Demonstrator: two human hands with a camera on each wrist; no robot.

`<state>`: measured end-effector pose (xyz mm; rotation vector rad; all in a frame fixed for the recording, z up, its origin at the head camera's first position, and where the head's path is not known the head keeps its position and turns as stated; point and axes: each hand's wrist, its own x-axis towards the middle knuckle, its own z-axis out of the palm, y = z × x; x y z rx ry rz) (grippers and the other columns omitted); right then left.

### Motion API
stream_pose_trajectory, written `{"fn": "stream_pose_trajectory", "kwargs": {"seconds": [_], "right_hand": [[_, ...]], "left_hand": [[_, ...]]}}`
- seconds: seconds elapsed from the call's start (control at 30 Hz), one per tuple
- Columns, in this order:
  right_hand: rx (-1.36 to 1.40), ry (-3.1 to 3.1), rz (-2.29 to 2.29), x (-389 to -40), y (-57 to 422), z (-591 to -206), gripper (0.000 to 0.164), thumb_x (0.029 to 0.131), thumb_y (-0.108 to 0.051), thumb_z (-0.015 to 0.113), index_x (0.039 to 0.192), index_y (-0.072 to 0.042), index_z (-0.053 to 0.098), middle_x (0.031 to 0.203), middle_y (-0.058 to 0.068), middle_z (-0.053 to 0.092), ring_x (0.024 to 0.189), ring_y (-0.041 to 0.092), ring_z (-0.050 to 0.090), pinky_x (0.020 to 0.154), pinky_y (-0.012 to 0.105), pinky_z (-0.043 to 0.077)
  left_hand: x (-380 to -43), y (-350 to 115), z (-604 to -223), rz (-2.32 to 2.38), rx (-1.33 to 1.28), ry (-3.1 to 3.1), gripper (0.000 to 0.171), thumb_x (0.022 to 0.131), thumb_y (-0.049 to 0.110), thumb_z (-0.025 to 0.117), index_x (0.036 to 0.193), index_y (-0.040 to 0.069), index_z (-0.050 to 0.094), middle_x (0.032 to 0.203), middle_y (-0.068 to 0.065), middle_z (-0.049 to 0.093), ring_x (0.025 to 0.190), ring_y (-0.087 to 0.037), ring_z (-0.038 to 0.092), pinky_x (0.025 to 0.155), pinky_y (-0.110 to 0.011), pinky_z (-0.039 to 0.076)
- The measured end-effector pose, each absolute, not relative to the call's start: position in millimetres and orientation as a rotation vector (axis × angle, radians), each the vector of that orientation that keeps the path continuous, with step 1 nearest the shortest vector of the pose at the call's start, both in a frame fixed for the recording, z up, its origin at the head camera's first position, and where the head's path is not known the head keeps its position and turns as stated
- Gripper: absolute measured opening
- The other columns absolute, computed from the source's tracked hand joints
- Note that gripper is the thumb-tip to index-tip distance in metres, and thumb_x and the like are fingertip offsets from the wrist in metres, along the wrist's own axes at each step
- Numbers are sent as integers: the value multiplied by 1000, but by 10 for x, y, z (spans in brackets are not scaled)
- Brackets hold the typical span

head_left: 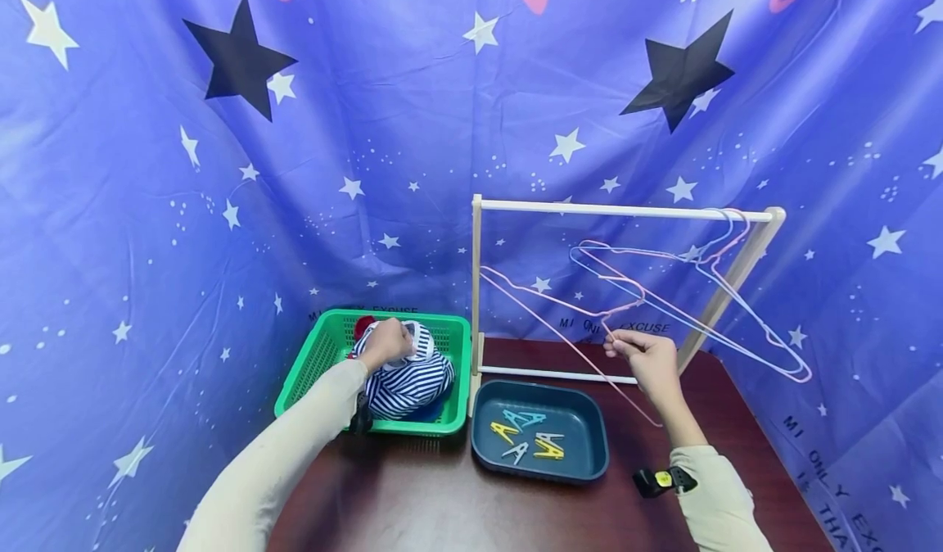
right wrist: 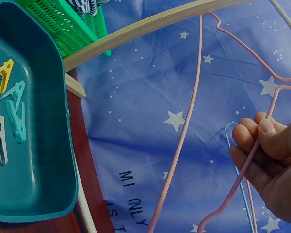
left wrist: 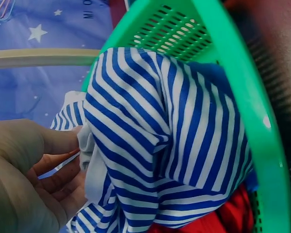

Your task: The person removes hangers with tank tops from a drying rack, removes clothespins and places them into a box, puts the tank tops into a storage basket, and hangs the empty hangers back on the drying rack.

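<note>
Over the green basket [head_left: 295, 380], my left hand [head_left: 389, 343] pinches the pale collar or edge of a blue-and-white striped garment [head_left: 405, 386]. In the left wrist view that striped garment [left wrist: 131, 111] is bunched up, with red cloth [left wrist: 233, 213] under it. My right hand [head_left: 650, 362] holds a pink hanger [head_left: 545, 294] by one shoulder, in front of the rack. Thumb and fingers close round its wire in the right wrist view, where the pink hanger [right wrist: 184, 121] extends to the left and downward.
A wooden rack with a white rail [head_left: 589, 207] stands behind. A blue hanger [head_left: 766, 339] and another pink hanger [head_left: 725, 249] hang at its right end. Between basket and right arm, a dark teal tray [head_left: 600, 454] holds several clothespins [head_left: 548, 447]. All rest on a brown table [head_left: 412, 503].
</note>
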<state>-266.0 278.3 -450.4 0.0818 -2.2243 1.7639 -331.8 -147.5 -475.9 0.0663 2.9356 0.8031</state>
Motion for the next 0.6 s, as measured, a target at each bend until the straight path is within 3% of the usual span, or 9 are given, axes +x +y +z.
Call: {"fn": "stream_pose_trajectory", "kwargs": {"seconds": [0.13,0.3,0.4,0.6], "right_hand": [[94,-2225,1743,-2655,2796,-4513,21,91,17,61,109,27,63,80,10,77,66,2,71,70,21,61],[108,-2220,1730,-2670,2815,-4542,20,91,18,60,109,26,64,74,-11,74,67,1,72,70,21,60],[107,-2216,1732,-2680,2815,-4544,20,91,19,60,109,26,64,73,-14,74,67,1,72,71,22,61],[96,-2254,1682,-2692,2800,-4545,20,91,18,61,108,27,64,82,17,77,67,2,72,70,21,61]], "left_hand": [[-3320,-1455,-4824,812,79,2951,48,84,4,74,51,18,41,50,7,35,51,-10,35,53,-23,31],[-3278,-1411,-4832,776,136,2956,46,82,2,73,51,18,43,51,8,38,54,-11,39,54,-23,33],[-3253,-1388,-4878,739,184,2952,46,82,1,75,52,17,43,51,7,38,55,-12,38,55,-23,32],[-3217,-1386,-5039,661,313,2963,47,75,-3,73,51,17,37,52,6,31,55,-13,31,55,-25,28]]}}
